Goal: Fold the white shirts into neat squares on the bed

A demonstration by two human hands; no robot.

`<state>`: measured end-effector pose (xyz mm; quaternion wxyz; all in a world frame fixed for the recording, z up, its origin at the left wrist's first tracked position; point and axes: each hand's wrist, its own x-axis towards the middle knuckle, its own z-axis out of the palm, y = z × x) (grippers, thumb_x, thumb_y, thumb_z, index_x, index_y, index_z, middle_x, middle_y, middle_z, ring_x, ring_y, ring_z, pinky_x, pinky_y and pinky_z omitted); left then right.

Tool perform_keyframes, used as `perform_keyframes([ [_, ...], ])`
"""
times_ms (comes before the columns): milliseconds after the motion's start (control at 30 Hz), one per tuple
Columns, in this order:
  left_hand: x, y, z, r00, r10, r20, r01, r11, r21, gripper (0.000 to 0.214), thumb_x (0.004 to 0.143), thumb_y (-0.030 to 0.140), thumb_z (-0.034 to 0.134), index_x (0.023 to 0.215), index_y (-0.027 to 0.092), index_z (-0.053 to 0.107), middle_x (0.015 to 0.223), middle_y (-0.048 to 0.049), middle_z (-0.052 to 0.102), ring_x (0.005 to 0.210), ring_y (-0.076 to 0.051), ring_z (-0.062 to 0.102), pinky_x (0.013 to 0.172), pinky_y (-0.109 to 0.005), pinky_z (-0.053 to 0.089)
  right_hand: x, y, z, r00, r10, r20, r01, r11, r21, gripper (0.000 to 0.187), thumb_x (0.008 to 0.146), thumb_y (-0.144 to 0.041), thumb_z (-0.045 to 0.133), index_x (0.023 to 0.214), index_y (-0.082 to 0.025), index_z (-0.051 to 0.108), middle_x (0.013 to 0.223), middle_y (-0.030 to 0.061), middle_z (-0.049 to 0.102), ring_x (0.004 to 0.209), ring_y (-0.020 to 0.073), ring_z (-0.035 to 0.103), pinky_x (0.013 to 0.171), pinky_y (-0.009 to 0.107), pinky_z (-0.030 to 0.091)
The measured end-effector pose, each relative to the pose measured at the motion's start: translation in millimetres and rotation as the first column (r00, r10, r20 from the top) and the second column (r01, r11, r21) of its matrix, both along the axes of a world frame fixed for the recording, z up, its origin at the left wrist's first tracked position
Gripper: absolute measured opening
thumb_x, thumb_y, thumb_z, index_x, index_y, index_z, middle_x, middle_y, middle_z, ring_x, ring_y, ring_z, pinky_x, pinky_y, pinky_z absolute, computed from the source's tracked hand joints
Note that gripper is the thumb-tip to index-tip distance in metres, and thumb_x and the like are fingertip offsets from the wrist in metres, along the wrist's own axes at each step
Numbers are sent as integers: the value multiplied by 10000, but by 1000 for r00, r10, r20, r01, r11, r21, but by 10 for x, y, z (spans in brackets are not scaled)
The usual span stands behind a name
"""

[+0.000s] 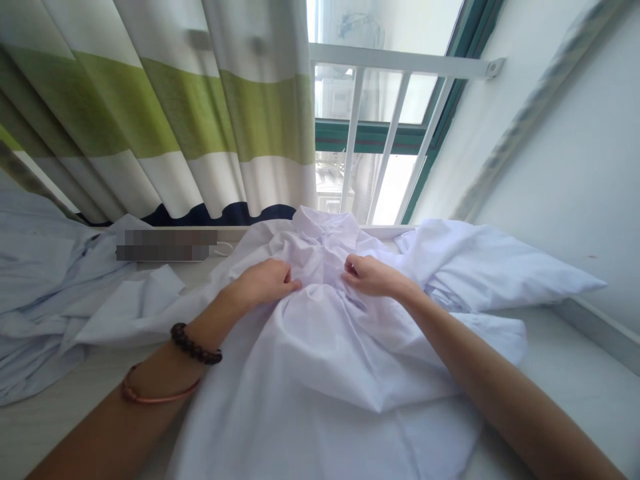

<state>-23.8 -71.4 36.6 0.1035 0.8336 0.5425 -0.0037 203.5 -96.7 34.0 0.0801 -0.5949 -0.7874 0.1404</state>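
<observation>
A white collared shirt (320, 360) lies spread before me, its collar (327, 223) toward the window and its lower part toward me. My left hand (270, 280) is closed on the cloth of the front, left of the middle. Across from it, my right hand (370, 275) pinches the front on the other side, a little below the collar. Between the two hands the fabric is bunched into folds. A dark bead bracelet and a reddish band circle my left wrist and forearm.
Rumpled white garments (40, 293) lie at the left, and a folded white cloth (490, 260) at the right. A blurred-out box-like item (167, 247) sits by the sill. Behind are a green-and-white curtain (175, 100), a white railing (400, 60) and a window; a wall stands right.
</observation>
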Motion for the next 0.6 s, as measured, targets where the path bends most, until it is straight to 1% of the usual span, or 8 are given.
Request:
perform_keyframes([
  [100, -78, -18, 165, 997, -73, -11, 73, 997, -18, 364, 798, 496, 486, 685, 174, 613, 706, -60, 646, 612, -192, 566, 546, -268, 347, 101, -37, 185, 973, 40, -227, -69, 990, -121, 233, 826, -378, 542, 690, -196, 490, 704, 8, 530, 635, 134, 461, 560, 259, 331],
  [167, -122, -37, 273, 996, -83, 17, 84, 996, -28, 377, 786, 523, 503, 757, 178, 653, 749, -57, 665, 639, -189, 581, 550, -254, 359, 156, -66, 285, 920, 59, -389, -142, 972, -189, 288, 810, -449, 572, 689, -192, 525, 676, -15, 490, 613, 113, 431, 542, 248, 319],
  [267, -185, -55, 364, 997, -71, 19, 73, 986, -151, 405, 714, 556, 587, 855, 195, 704, 830, -58, 696, 694, -195, 610, 575, -241, 390, 215, -82, 349, 825, 80, -560, -266, 929, -259, 325, 745, -501, 654, 745, -182, 593, 679, -28, 486, 612, 96, 423, 546, 238, 325],
  [367, -217, -73, 355, 991, -133, -16, 122, 946, -300, 328, 688, 502, 628, 765, 203, 739, 770, -48, 712, 698, -196, 616, 596, -238, 400, 233, -76, 335, 777, 78, -625, -362, 868, -341, 354, 696, -507, 708, 761, -170, 620, 664, -34, 499, 614, 92, 441, 556, 234, 346],
  [433, -205, -87, 320, 982, -188, 12, 177, 898, -402, 257, 681, 437, 645, 742, 209, 745, 744, -30, 716, 710, -191, 616, 598, -224, 399, 220, -75, 314, 778, 64, -625, -390, 830, -400, 365, 679, -505, 727, 769, -164, 635, 643, -41, 497, 601, 86, 438, 548, 229, 346],
  [500, -177, -96, 298, 976, -211, 56, 211, 850, -482, 218, 656, 387, 669, 754, 206, 740, 735, -12, 708, 716, -184, 609, 587, -208, 398, 193, -82, 297, 787, 57, -614, -407, 796, -448, 371, 659, -497, 748, 775, -160, 646, 634, -46, 497, 584, 78, 424, 534, 224, 334],
  [567, -160, -99, 312, 972, -216, 89, 231, 836, -498, 219, 670, 382, 657, 756, 190, 717, 726, -6, 685, 697, -172, 591, 569, -198, 394, 164, -93, 285, 787, 62, -613, -428, 772, -470, 368, 654, -490, 755, 769, -157, 647, 628, -51, 491, 569, 70, 406, 521, 222, 315],
  [600, -165, -98, 337, 971, -213, 108, 239, 851, -469, 229, 704, 394, 628, 755, 182, 697, 728, -6, 669, 687, -164, 578, 563, -196, 392, 152, -96, 280, 781, 66, -621, -440, 764, -471, 363, 659, -486, 754, 764, -156, 644, 624, -54, 485, 565, 68, 399, 517, 221, 306],
])
